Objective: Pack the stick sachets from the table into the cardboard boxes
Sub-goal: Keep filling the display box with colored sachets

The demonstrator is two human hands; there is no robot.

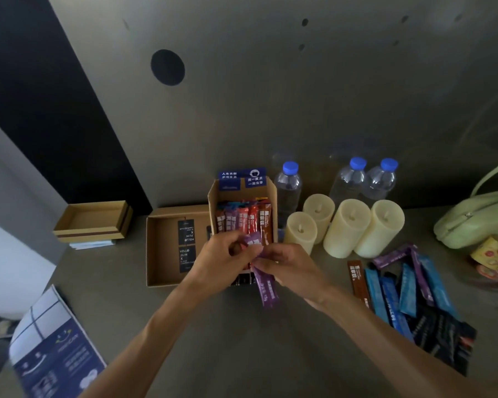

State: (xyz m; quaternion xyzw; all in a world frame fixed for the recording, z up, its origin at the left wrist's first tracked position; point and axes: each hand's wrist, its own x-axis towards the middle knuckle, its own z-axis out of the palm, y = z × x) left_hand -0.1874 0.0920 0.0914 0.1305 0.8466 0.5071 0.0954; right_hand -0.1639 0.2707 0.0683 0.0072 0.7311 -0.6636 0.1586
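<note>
**Left hand (222,259) and right hand (288,268) pinch a purple sachet (267,291) at the box front**

Both hands meet just in front of the tall cardboard box (271,202), fingers curled. The right hand pinches the upper part of the purple sachet, whose lower end hangs free toward the near edge of the bench (213,334). The left hand's fingertips close on purple foil at the top end; whether that is the same sachet or a second one I cannot tell.

The tall cardboard box stands open, with a row of brown, purple, red and blue sachets (243,218) upright inside. Touching its left side lies a shallow cardboard tray (161,254) with black printed cards (186,232) in it.

To the right, a loose pile of sachets (400,288), blue, purple, brown and black, lies on the bench. Behind them stand four cream candles (347,228) and three water bottles (288,185) with blue caps. A pale green bag (477,216) sits at the far right, and a small brown box (92,219) at the far left.
</note>
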